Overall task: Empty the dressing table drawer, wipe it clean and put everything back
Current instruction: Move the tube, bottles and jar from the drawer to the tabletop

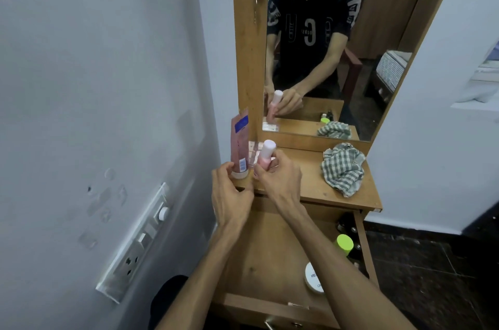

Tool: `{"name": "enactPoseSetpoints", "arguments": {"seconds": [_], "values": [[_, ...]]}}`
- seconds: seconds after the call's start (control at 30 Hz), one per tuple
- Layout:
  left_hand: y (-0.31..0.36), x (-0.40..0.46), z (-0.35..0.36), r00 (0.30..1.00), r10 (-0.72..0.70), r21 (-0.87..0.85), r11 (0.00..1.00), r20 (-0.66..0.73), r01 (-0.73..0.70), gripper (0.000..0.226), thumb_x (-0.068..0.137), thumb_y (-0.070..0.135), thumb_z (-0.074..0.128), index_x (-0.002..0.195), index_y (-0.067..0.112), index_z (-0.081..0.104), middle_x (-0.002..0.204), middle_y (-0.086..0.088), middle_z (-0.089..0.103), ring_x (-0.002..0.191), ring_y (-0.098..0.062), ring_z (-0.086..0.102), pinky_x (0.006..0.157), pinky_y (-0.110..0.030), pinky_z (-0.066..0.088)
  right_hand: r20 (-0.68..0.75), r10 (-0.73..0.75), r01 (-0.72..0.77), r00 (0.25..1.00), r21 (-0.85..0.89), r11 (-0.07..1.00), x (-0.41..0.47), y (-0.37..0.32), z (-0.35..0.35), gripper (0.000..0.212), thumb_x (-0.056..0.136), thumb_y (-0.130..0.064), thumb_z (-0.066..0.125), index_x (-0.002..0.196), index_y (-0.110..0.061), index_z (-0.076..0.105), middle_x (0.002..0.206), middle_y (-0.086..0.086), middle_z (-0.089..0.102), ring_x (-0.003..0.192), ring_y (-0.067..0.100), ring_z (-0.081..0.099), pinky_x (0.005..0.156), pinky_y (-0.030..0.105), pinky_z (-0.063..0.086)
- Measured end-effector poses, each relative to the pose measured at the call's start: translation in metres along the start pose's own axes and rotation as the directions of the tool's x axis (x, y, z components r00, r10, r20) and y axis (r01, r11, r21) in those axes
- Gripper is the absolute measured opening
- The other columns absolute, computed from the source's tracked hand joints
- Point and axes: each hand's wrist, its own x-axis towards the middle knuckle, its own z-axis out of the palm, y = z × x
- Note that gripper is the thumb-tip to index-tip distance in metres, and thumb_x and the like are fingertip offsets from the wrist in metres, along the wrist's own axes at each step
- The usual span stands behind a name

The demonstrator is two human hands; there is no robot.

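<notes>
Drawer (264, 256) of the dressing table, pulled out on the near side, under the tabletop (310, 189). Mostly bare wood inside. Holds a bottle with a lime-green cap (344, 244) by its right wall and a round white jar (313, 278) a bit nearer, partly hidden by the right forearm. Holds some small dark bottles (348, 225) too, at the far right corner, too dim to tell apart.

Up on the tabletop, at the far left corner, a pink tube (239, 146), standing on its white cap and leaning on the wooden mirror frame. Just right of the tube, a pink bottle (266, 155) with a pale cap, tilted a little to the right.

Right hand (278, 181): wrapped tight around the lower part of the pink bottle, fingers closed on it. Left hand (232, 194): half curled at the tabletop's near edge, thumb up against the tube's cap; cannot tell if really gripping the tube or only touching.

Checked cloth (343, 167), green and white, crumpled in a heap on the right side of the tabletop, well apart from both hands.

Mirror (337, 59) behind the tabletop, showing the hands, the bottle and the cloth again. Switchboard (135, 246) on the left wall.
</notes>
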Motion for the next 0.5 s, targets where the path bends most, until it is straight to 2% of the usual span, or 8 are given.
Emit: {"name": "enactPoseSetpoints", "arguments": {"seconds": [0.07, 0.17, 0.23, 0.3, 0.33, 0.4, 0.5], "values": [[-0.003, 0.009, 0.001, 0.999, 0.02, -0.016, 1.0, -0.028, -0.021, 0.044, 0.081, 0.025, 0.084, 0.115, 0.022, 0.056, 0.109, 0.01, 0.06, 0.097, -0.011, 0.063, 0.082, -0.028, 0.054, -0.007, 0.013, -0.013, 1.0, -0.016, 1.0, 0.002, 0.003, 0.009, 0.022, 0.079, -0.038, 0.081, 0.083, -0.023, 0.065, 0.072, -0.008, 0.067, 0.065, 0.009, 0.062, 0.06, 0.029, 0.052], [-0.007, 0.019, 0.002, 0.997, -0.023, -0.02, 1.0, -0.077, 0.021, 0.044, 0.077, 0.028, 0.086, 0.108, 0.02, 0.055, 0.096, 0.009, 0.063, 0.085, -0.011, 0.065, 0.077, -0.034, 0.056, -0.016, 0.004, -0.004, 1.0, -0.032, 0.999, 0.005, 0.006, 0.018, 0.023, 0.079, -0.037, 0.081, 0.084, -0.024, 0.063, 0.076, -0.005, 0.067, 0.067, 0.011, 0.062, 0.059, 0.029, 0.05], [-0.011, 0.028, 0.001, 0.995, -0.075, 0.009, 0.997, -0.07, 0.076, 0.056, 0.075, 0.035, 0.087, 0.118, 0.019, 0.054, 0.088, 0.01, 0.063, 0.083, -0.016, 0.066, 0.076, -0.037, 0.055, -0.013, -0.006, 0.005, 1.0, -0.037, 0.999, 0.006, 0.008, 0.021, 0.024, 0.078, -0.037, 0.082, 0.085, -0.025, 0.062, 0.078, -0.004, 0.066, 0.068, 0.012, 0.062, 0.06, 0.031, 0.052], [-0.015, 0.04, 0.001, 0.997, -0.082, 0.072, 0.994, 0.006, 0.081, 0.069, 0.081, 0.043, 0.083, 0.136, 0.018, 0.05, 0.088, 0.011, 0.063, 0.085, -0.016, 0.065, 0.079, -0.035, 0.053, -0.013, 0.008, -0.009, 1.0, -0.037, 0.999, 0.007, 0.009, 0.022, 0.026, 0.077, -0.04, 0.082, 0.085, -0.024, 0.063, 0.077, -0.005, 0.065, 0.068, 0.01, 0.061, 0.058, 0.029, 0.05], [-0.016, 0.045, 0.0, 0.996, -0.07, 0.092, 0.994, 0.055, 0.064, 0.064, 0.086, 0.045, 0.078, 0.138, 0.019, 0.052, 0.091, 0.01, 0.066, 0.087, -0.015, 0.064, 0.08, -0.034, 0.052, -0.011, 0.016, -0.016, 1.0, -0.032, 0.999, 0.008, 0.009, 0.023, 0.027, 0.078, -0.041, 0.082, 0.085, -0.023, 0.063, 0.077, -0.005, 0.065, 0.067, 0.01, 0.061, 0.058, 0.028, 0.049], [-0.016, 0.053, 0.002, 0.99, -0.052, 0.102, 0.994, 0.134, 0.039, 0.044, 0.092, 0.049, 0.069, 0.127, 0.024, 0.064, 0.098, 0.007, 0.069, 0.092, -0.017, 0.067, 0.08, -0.031, 0.054, -0.015, 0.026, -0.027, 1.0, -0.021, 0.999, 0.01, 0.009, 0.025, 0.027, 0.078, -0.042, 0.081, 0.084, -0.022, 0.063, 0.076, -0.006, 0.066, 0.068, 0.009, 0.061, 0.058, 0.028, 0.051], [-0.021, 0.05, 0.005, 0.993, -0.04, 0.094, 0.995, 0.112, 0.03, 0.033, 0.092, 0.047, 0.069, 0.114, 0.022, 0.071, 0.097, 0.006, 0.07, 0.089, -0.018, 0.068, 0.074, -0.029, 0.053, -0.023, 0.042, -0.042, 0.999, -0.004, 0.999, 0.012, 0.01, 0.024, 0.024, 0.078, -0.038, 0.081, 0.083, -0.021, 0.065, 0.073, -0.007, 0.065, 0.067, 0.008, 0.06, 0.056, 0.024, 0.043]]}}
